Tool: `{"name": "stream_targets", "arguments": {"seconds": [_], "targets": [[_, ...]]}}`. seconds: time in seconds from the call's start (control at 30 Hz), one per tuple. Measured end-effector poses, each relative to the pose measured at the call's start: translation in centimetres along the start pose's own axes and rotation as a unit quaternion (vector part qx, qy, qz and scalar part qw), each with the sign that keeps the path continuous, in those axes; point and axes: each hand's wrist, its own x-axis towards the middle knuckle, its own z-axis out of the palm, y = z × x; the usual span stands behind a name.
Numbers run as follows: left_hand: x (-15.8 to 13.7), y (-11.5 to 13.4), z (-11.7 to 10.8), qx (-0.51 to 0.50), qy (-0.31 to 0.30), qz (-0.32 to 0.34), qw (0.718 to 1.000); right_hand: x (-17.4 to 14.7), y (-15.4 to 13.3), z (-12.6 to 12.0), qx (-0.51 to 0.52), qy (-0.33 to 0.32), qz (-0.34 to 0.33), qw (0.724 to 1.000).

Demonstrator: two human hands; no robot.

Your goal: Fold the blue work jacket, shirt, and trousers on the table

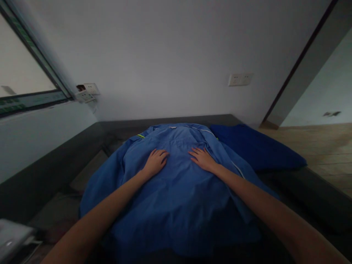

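Observation:
A blue work jacket [176, 198] lies spread out in front of me, its collar end toward the wall and its sleeves out to the sides. Thin pale piping and a small yellow-green strip show on it. My left hand [156, 161] rests palm down on the left half of the cloth, fingers stretched out. On the right half, my right hand [202, 159] lies flat with its fingers spread. Neither hand grips the fabric. The cloth between them is slightly wrinkled.
A darker blue folded cloth [258, 148] lies right of the jacket on the dark grey sofa [316, 198]. A white boxy object [13, 234] sits at the lower left. Wall sockets [240, 79] are on the wall behind, and a power adapter [85, 96] is near the window.

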Motion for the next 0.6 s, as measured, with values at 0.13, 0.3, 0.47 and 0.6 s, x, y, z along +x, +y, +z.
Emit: {"name": "stream_targets", "arguments": {"seconds": [0.13, 0.3, 0.47, 0.6], "targets": [[-3.1, -1.9, -4.1, -0.016, 0.021, -0.015, 1.000, -2.0, -2.6, -2.4, 0.017, 0.009, -0.025, 1.000], [-8.2, -8.7, -10.0, 0.025, -0.022, -0.138, 0.990, -5.0, -9.4, -6.3, 0.101, 0.014, -0.144, 0.984], [-13.6, -15.3, -13.5, 0.086, -0.140, -0.289, 0.943, -5.3, -16.4, -7.7, 0.209, -0.007, -0.224, 0.952], [-17.3, -17.9, -13.4, 0.095, -0.210, -0.356, 0.905, -2.8, -20.9, -6.7, 0.278, -0.049, -0.263, 0.923]]}}
